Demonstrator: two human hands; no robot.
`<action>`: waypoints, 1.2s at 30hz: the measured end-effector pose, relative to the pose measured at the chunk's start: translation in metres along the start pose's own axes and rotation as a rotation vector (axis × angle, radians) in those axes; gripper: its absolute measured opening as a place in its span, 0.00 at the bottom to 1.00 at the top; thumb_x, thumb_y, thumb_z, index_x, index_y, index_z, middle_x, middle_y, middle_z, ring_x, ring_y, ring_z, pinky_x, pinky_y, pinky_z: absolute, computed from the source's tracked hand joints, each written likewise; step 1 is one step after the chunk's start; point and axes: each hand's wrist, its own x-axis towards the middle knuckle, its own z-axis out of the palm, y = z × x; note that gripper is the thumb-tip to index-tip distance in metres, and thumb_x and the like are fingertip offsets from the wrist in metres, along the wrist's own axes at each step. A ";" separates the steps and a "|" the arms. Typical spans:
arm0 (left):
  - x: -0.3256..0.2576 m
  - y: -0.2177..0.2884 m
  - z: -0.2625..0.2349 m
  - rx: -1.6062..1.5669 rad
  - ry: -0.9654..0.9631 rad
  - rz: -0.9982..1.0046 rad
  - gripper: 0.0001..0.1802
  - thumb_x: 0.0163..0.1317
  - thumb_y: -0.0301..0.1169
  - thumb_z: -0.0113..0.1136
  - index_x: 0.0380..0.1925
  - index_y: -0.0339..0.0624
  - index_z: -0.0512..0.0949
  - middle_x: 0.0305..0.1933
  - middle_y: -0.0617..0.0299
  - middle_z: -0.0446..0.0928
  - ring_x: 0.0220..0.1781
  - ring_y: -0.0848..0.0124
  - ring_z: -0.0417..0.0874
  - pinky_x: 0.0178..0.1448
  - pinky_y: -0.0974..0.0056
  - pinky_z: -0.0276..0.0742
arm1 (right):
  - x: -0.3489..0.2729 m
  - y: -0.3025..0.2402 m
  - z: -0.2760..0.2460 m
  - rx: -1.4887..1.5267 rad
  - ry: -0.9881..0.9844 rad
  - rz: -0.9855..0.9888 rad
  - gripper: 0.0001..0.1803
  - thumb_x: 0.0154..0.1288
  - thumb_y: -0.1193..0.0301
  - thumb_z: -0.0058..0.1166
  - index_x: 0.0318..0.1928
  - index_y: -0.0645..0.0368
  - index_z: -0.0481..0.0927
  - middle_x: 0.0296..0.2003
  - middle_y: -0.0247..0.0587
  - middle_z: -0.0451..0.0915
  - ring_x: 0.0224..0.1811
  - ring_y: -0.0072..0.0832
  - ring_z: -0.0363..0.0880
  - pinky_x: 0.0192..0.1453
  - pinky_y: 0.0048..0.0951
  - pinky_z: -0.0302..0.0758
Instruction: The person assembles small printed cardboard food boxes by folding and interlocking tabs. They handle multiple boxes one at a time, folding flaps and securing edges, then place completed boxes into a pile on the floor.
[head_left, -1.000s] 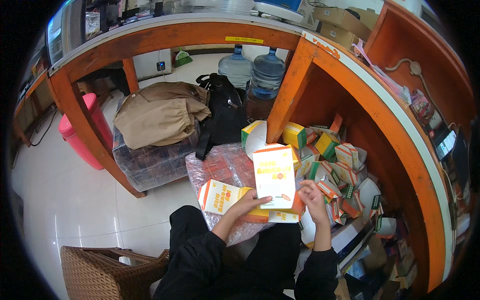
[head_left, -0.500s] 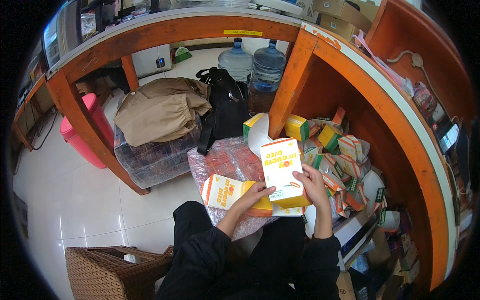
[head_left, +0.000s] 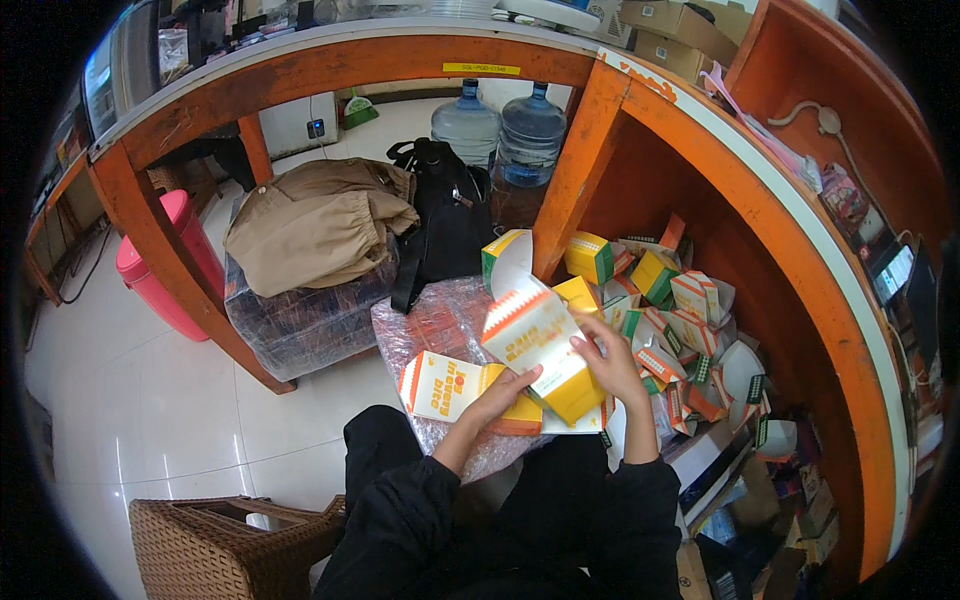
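A white and yellow paper food carton [head_left: 532,332] with an orange zigzag edge is held tilted in front of me. My left hand [head_left: 498,398] pinches its lower left side, thumb on the white face. At its right side my right hand [head_left: 608,362] grips it, with thumb on the front and the other fingers partly hidden behind. Beneath my hands, another flat-looking carton [head_left: 436,388] lies on a plastic-wrapped bundle [head_left: 430,318], partly covered by my left hand. A green, yellow and white carton [head_left: 508,262] stands just beyond the held one.
Many made-up cartons [head_left: 695,325] lie heaped under the orange wooden desk [head_left: 570,195] on the right. Beyond the bundle are a black bag [head_left: 450,215], a brown cloth item [head_left: 320,215] and water jugs [head_left: 530,135]. A pink bin [head_left: 170,265] and wicker stool [head_left: 215,545] stand left.
The held carton has tipped over to the left, showing more of its yellow side. My right hand has shifted slightly left and up along it, while my left hand keeps its hold.
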 end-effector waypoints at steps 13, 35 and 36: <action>-0.008 -0.013 0.007 0.150 0.249 0.296 0.21 0.68 0.36 0.44 0.52 0.27 0.69 0.52 0.52 0.72 0.56 0.67 0.71 0.61 0.65 0.62 | -0.056 0.046 0.099 1.319 0.304 0.402 0.28 0.70 0.54 0.38 0.63 0.59 0.60 0.59 0.37 0.67 0.61 0.26 0.64 0.63 0.30 0.60; -0.103 0.014 -0.060 1.200 1.135 0.362 0.49 0.49 0.53 0.61 0.65 0.38 0.53 0.71 0.41 0.42 0.73 0.46 0.33 0.69 0.37 0.26 | -0.056 0.023 0.132 -0.055 0.198 0.150 0.32 0.64 0.66 0.47 0.68 0.43 0.55 0.66 0.65 0.46 0.68 0.56 0.48 0.69 0.48 0.49; -0.101 0.022 -0.066 1.284 1.123 0.434 0.49 0.50 0.51 0.61 0.66 0.39 0.52 0.71 0.43 0.43 0.74 0.47 0.34 0.69 0.36 0.28 | -0.056 0.020 0.133 -0.150 0.193 0.134 0.31 0.64 0.65 0.47 0.67 0.41 0.57 0.66 0.65 0.46 0.68 0.56 0.47 0.69 0.49 0.49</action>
